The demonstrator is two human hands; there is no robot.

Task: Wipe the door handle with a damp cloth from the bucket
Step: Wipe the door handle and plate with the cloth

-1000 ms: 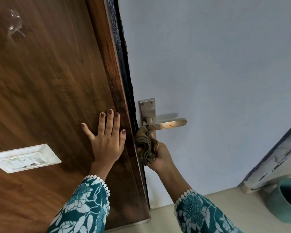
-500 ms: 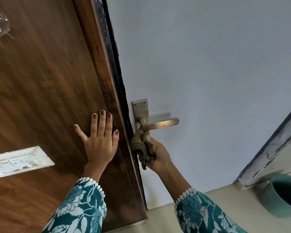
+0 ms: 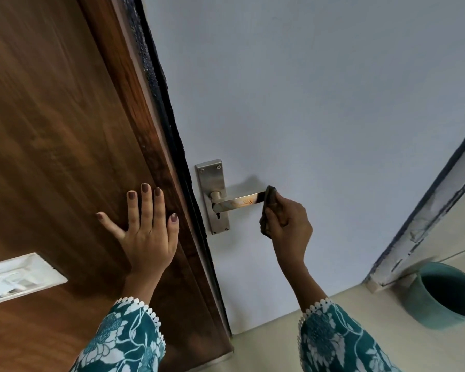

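Note:
A metal lever door handle point(image 3: 235, 203) on a steel backplate point(image 3: 211, 181) sticks out from the white door. My right hand point(image 3: 289, 226) is closed around a dark, bunched cloth point(image 3: 269, 196) and presses it over the free end of the lever, hiding the tip. My left hand point(image 3: 145, 226) lies flat with fingers spread on the brown wooden panel point(image 3: 51, 130) left of the door edge. A teal bucket point(image 3: 440, 296) stands on the floor at the lower right, its inside dark.
A white switch plate point(image 3: 16, 277) is set into the wooden panel at the lower left. A worn white door frame point(image 3: 424, 218) runs diagonally at the right, next to the bucket. Pale floor point(image 3: 266, 350) shows below the door.
My right hand has slid the cloth from the handle's base near the backplate out to the lever's free end. My left hand stays flat on the wood.

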